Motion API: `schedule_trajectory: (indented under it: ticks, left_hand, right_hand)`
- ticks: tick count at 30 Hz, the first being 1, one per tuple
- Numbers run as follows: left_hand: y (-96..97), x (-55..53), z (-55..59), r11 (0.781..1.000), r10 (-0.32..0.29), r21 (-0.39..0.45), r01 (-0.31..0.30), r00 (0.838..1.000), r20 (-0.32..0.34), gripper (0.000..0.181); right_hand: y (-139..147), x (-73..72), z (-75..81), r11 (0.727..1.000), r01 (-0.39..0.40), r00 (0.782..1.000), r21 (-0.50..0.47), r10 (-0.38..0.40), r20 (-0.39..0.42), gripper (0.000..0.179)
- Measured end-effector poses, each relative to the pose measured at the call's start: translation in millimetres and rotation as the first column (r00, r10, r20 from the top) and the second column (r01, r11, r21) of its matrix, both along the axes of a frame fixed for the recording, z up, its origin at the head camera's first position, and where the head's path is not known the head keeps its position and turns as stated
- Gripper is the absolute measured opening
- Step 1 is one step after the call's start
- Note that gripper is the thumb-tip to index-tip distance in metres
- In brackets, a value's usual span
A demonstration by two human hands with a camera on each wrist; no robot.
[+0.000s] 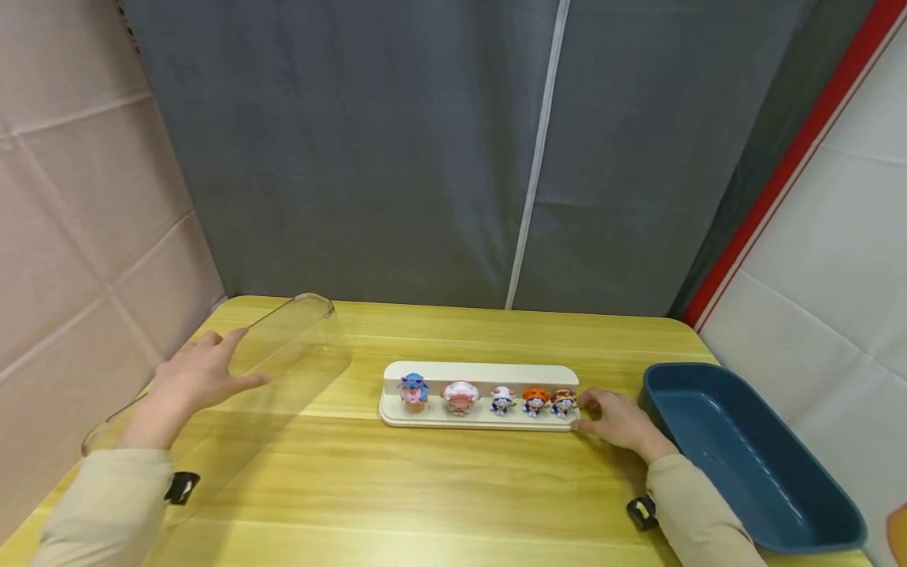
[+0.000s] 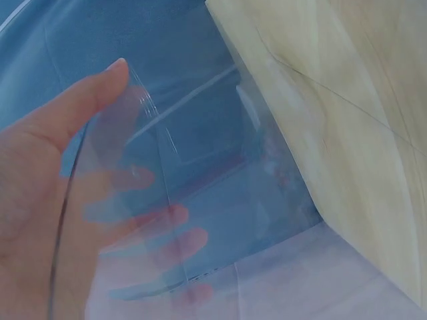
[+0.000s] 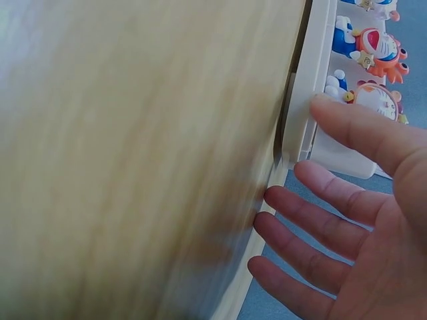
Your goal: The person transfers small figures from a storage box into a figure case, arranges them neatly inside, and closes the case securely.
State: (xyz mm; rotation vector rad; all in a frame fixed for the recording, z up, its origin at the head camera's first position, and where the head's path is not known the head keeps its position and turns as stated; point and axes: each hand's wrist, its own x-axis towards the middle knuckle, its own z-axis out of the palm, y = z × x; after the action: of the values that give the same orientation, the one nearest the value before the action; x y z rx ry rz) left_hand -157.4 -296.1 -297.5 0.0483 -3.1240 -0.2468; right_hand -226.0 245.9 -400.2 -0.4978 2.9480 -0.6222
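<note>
A long clear plastic cover (image 1: 301, 354) is held tilted at the left by my left hand (image 1: 193, 376). In the left wrist view the thumb (image 2: 87, 103) lies on the near side of its edge, and the other fingers show through the plastic. A white display stand (image 1: 489, 372) rests mid-table, carrying a row of several small figurines: one with blue hair (image 1: 414, 391), one with a large white hat (image 1: 460, 397), and smaller ones to the right. My right hand (image 1: 620, 424) is at the stand's right end, thumb at its front lip, other fingers loosely spread near its corner.
A deep blue plastic basin (image 1: 751, 457) stands to the right, close beside my right forearm. Grey curtain (image 1: 354, 157) hangs behind the wooden table (image 1: 425, 488). Pale cloth walls (image 1: 85, 197) border it left and right.
</note>
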Motion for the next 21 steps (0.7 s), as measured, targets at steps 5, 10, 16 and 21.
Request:
schedule_trajectory:
  ticks: [5,10,16,21]
  left_hand:
    - [-2.2,-0.8,-0.4,1.0,-0.01,-0.001,0.01,1.0,-0.007,0.102]
    - [-2.7,-1.0,-0.4,1.0,-0.015,-0.003,0.015,1.0,-0.02,0.102]
    - [-0.6,-1.6,3.1,0.999,-0.042,-0.016,0.042,0.999,-0.022,0.101]
    - [2.7,-3.8,12.5,0.996,-0.077,-0.04,0.075,0.995,-0.056,0.098]
  right_hand:
    - [0.0,0.2,0.0,1.0,-0.004,1.0,0.004,0.004,-0.005,0.035]
    - [-0.1,0.0,0.3,1.0,-0.019,1.0,-0.004,0.019,-0.015,0.033]
    - [0.0,-0.7,-0.7,1.0,-0.019,1.0,-0.003,0.019,-0.015,0.033]
    - [0.3,-0.9,-1.1,1.0,-0.009,1.0,0.009,0.009,-0.007,0.034]
